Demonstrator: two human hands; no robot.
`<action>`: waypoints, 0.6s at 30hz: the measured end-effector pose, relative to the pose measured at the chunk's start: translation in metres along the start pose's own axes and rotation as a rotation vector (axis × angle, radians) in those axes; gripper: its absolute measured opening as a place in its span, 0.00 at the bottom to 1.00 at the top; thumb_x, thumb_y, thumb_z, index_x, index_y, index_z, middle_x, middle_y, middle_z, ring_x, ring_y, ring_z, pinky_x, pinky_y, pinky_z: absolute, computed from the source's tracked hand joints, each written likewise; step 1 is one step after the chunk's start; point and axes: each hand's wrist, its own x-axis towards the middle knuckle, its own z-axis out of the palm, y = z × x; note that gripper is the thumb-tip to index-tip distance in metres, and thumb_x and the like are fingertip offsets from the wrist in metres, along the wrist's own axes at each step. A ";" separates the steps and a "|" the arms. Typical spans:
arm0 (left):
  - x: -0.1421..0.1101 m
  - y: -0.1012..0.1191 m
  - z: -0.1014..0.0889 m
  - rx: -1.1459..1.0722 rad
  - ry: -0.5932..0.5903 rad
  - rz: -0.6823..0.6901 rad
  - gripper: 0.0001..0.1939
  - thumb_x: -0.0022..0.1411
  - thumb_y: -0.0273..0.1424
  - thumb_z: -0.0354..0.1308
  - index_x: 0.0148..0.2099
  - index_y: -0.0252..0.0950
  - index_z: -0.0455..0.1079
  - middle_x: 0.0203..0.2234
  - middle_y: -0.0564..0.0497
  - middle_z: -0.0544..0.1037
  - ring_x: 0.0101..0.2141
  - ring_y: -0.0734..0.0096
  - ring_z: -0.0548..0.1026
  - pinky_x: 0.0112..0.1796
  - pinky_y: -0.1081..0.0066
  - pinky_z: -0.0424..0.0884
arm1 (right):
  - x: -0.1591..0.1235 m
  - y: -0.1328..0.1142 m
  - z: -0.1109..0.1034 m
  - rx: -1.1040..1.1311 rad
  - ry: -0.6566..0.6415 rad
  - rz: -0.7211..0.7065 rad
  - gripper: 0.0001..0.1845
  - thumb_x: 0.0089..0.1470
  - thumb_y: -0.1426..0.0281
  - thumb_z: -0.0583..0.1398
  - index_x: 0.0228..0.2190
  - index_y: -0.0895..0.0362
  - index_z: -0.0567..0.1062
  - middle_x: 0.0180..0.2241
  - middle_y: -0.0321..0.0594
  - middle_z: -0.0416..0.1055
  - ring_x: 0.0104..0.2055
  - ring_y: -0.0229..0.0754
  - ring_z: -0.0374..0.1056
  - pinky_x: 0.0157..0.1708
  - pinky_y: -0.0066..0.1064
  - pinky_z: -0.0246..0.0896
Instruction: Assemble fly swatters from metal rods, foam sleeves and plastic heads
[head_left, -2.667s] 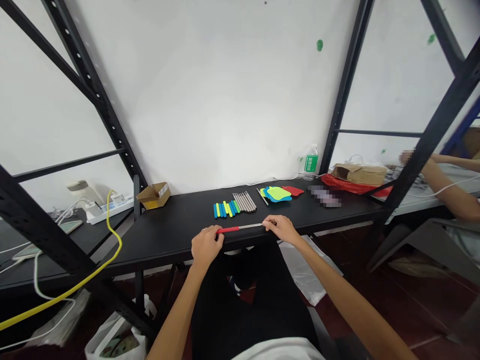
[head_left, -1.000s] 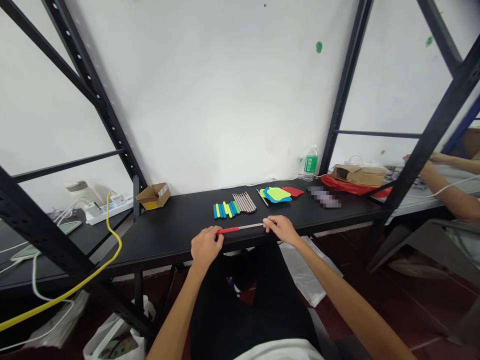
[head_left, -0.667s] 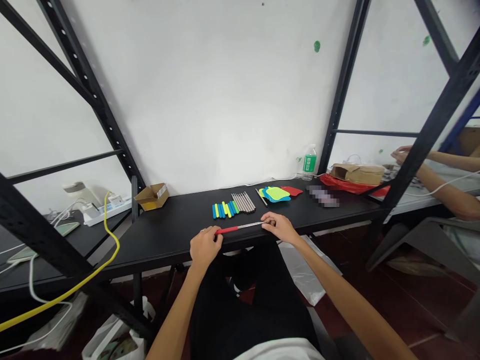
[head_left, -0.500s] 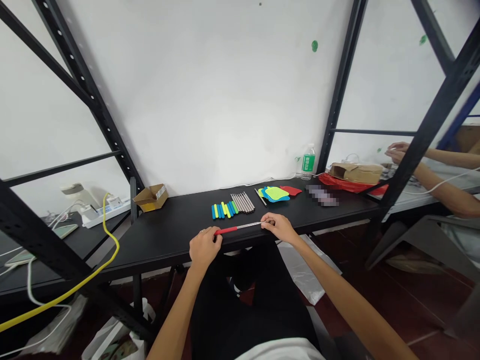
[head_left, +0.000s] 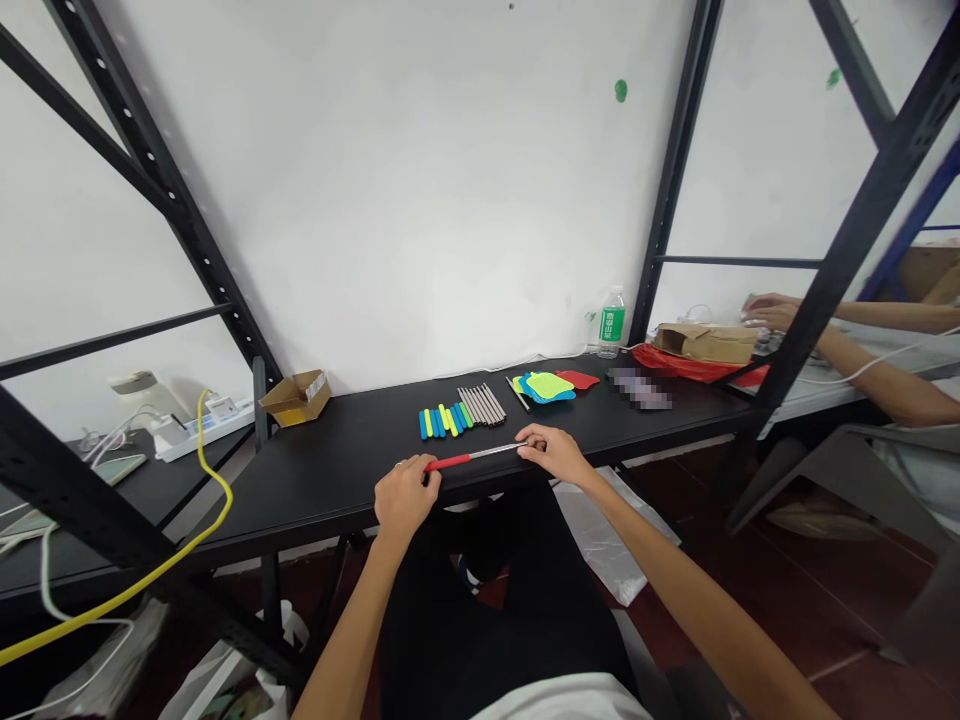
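Observation:
A thin metal rod with a red handle (head_left: pixel 451 462) lies level between my hands at the front edge of the black table (head_left: pixel 345 470). My left hand (head_left: pixel 405 495) is closed on the red end. At the other end, my right hand (head_left: pixel 551 452) pinches the silver tip between thumb and fingers. Behind the rod lies a row of blue, yellow and green grip sleeves (head_left: pixel 444 421), with several metal rods (head_left: pixel 482 405) beside it. Flat yellow and blue paddle-shaped pieces (head_left: pixel 547 386) are stacked to the right, next to a red piece (head_left: pixel 579 379).
An open cardboard box (head_left: pixel 296 398) stands at the left. A water bottle (head_left: pixel 612 325) is at the back right, near a cardboard carton (head_left: pixel 705 342) on red plastic. Black rack posts (head_left: pixel 675 170) frame the table. Another person's hands (head_left: pixel 772 310) work at the far right.
The whole view has shifted slightly, so things appear a little further left. My hands keep the same hold on the rod. The other person's hands have moved left.

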 end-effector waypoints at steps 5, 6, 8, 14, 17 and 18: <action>0.000 0.000 -0.001 0.010 0.002 0.005 0.13 0.64 0.32 0.50 0.43 0.45 0.76 0.34 0.54 0.81 0.38 0.65 0.76 0.32 0.69 0.59 | 0.000 -0.003 0.000 -0.005 -0.001 0.005 0.08 0.55 0.60 0.61 0.34 0.51 0.77 0.30 0.31 0.79 0.30 0.38 0.71 0.34 0.29 0.57; 0.000 0.001 -0.001 0.012 -0.003 0.004 0.13 0.64 0.32 0.50 0.43 0.45 0.76 0.33 0.54 0.81 0.38 0.65 0.76 0.32 0.69 0.59 | -0.001 -0.004 0.000 -0.018 -0.002 0.004 0.10 0.57 0.59 0.60 0.32 0.51 0.78 0.30 0.31 0.79 0.30 0.38 0.71 0.34 0.29 0.56; 0.001 0.001 -0.001 0.015 -0.006 -0.003 0.13 0.64 0.32 0.50 0.42 0.45 0.76 0.33 0.54 0.81 0.38 0.65 0.76 0.32 0.69 0.59 | -0.002 -0.007 -0.001 -0.058 0.002 0.001 0.16 0.60 0.56 0.57 0.28 0.51 0.78 0.29 0.32 0.79 0.30 0.39 0.71 0.34 0.29 0.55; 0.001 0.001 -0.001 0.013 -0.010 0.000 0.13 0.64 0.32 0.50 0.42 0.45 0.76 0.34 0.54 0.81 0.39 0.65 0.76 0.32 0.69 0.59 | -0.002 -0.007 -0.002 -0.057 0.002 -0.008 0.18 0.61 0.55 0.56 0.29 0.51 0.79 0.28 0.32 0.79 0.30 0.39 0.71 0.35 0.29 0.56; 0.001 0.000 -0.001 0.010 -0.010 0.001 0.13 0.64 0.31 0.50 0.42 0.46 0.75 0.34 0.55 0.81 0.40 0.65 0.76 0.32 0.69 0.59 | -0.001 -0.005 -0.002 -0.017 -0.013 -0.001 0.12 0.55 0.58 0.62 0.38 0.50 0.78 0.31 0.32 0.79 0.30 0.38 0.70 0.34 0.29 0.57; 0.001 0.001 -0.001 0.012 -0.012 -0.002 0.12 0.64 0.31 0.50 0.42 0.45 0.76 0.35 0.55 0.81 0.40 0.65 0.76 0.32 0.69 0.59 | -0.001 -0.004 -0.002 -0.016 -0.012 0.001 0.13 0.53 0.59 0.63 0.39 0.50 0.78 0.32 0.32 0.79 0.29 0.38 0.70 0.33 0.29 0.57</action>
